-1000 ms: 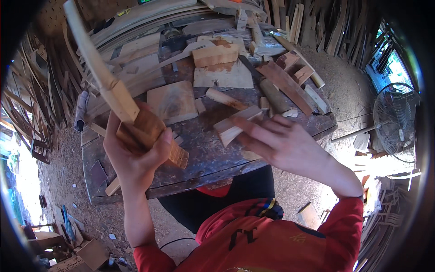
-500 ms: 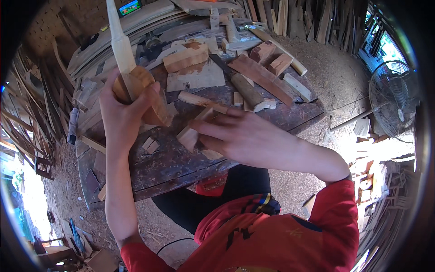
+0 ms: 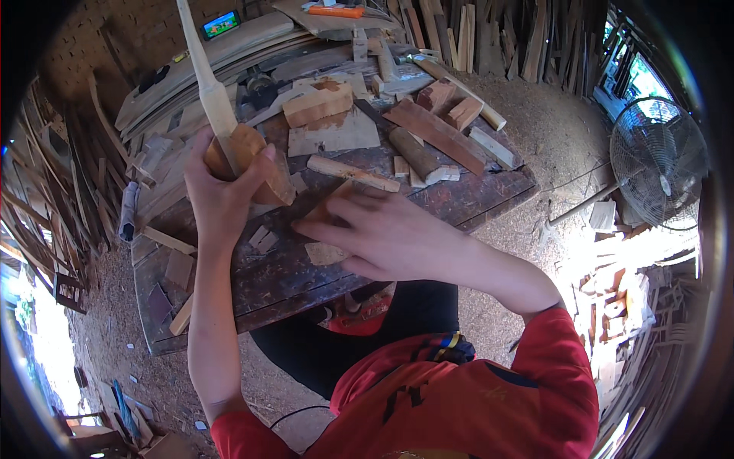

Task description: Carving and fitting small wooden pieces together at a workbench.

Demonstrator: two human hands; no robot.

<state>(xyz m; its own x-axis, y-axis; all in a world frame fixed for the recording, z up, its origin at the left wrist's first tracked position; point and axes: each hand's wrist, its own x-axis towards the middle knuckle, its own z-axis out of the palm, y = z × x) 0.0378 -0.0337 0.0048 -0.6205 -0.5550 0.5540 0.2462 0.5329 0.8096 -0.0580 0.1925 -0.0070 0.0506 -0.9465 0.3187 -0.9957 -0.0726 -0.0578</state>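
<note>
Two bare hands work close together over the scuffed dark wooden desk (image 3: 264, 289).
Left hand (image 3: 216, 200) wraps its fingers around an orange-brown wooden block (image 3: 269, 183) bearing a pale tapered wooden stick (image 3: 216, 107); right hand (image 3: 382, 233) half-curls over a brown wooden piece (image 3: 329, 198), grip unclear. Keeping the left steady should help. Since a second ago, the stick stands more upright, the hands nearer.
</note>
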